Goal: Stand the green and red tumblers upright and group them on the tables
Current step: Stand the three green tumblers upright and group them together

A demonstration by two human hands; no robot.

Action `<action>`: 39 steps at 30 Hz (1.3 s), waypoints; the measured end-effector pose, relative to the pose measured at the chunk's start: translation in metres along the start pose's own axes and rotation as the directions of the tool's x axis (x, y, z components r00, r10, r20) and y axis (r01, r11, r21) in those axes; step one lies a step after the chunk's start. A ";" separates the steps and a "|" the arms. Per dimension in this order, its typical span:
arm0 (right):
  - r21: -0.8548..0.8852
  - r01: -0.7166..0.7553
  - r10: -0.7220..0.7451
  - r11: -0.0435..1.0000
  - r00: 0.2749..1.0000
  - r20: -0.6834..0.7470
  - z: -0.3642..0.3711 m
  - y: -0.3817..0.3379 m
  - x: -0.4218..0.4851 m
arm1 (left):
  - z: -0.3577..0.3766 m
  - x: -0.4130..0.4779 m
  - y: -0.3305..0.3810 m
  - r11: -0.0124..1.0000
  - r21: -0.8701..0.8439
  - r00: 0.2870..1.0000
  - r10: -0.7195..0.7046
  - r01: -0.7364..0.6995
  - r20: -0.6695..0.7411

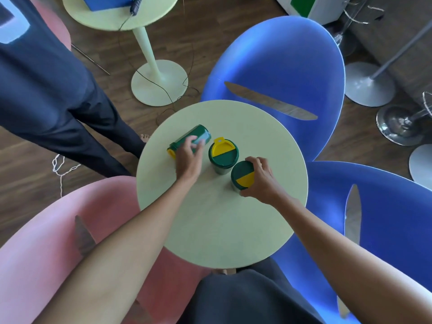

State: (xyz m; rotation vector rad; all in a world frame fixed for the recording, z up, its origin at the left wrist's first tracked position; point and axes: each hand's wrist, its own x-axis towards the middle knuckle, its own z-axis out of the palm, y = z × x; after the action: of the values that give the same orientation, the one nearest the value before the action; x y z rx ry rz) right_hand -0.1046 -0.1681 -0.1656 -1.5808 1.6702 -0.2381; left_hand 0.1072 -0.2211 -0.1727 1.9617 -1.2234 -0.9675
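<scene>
— Tumblers: one green tumbler (189, 141) is lying on its side on the counter (222, 225), the left grip (189, 157) closing loosely over it.

— Right grip (260, 178) is clasping an upright tumbler (242, 175) beside another (223, 157). Risk?

— Lying one is likely rolling off if fingers slip.

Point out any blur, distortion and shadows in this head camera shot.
Head view: the left hand is motion-blurred at the fingers over the lying tumbler; the right hand and its upright tumbler look sharper. Wide-angle distortion bends the chairs and forearms toward the edges. Light is soft; the round table shows only faint shadows.
</scene>
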 end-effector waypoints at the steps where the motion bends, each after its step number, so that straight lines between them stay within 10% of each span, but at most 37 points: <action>1: 0.010 -0.002 0.002 1.000 1.000 -0.001 0.000 0.001 0.000 | -0.004 0.004 -0.006 0.999 0.054 0.991 0.008 -0.001 -0.137; 4: 0.046 -0.007 0.008 0.999 1.000 -0.008 0.002 0.004 0.002 | -0.016 0.022 -0.021 0.967 0.224 0.968 -0.064 0.121 -0.244; 9: 0.088 -0.003 0.004 0.996 1.000 -0.018 0.006 0.008 0.003 | -0.024 0.051 -0.044 0.895 0.429 0.986 -0.157 0.122 0.047; 23: 0.155 -0.023 0.024 0.988 1.000 -0.007 0.006 0.006 0.001 | -0.027 -0.036 -0.060 0.976 0.119 0.982 -0.180 0.185 -0.053; 39: 0.166 -0.022 0.027 0.986 0.999 -0.027 0.006 0.006 -0.001 | -0.003 -0.130 -0.025 0.937 0.282 0.975 -0.174 0.206 -0.134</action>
State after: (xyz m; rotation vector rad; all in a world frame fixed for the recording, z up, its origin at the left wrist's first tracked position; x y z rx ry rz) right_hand -0.1051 -0.1639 -0.1729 -1.4381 1.6463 -0.3789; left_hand 0.0822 -0.0922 -0.1585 2.3709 -1.1868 -0.7937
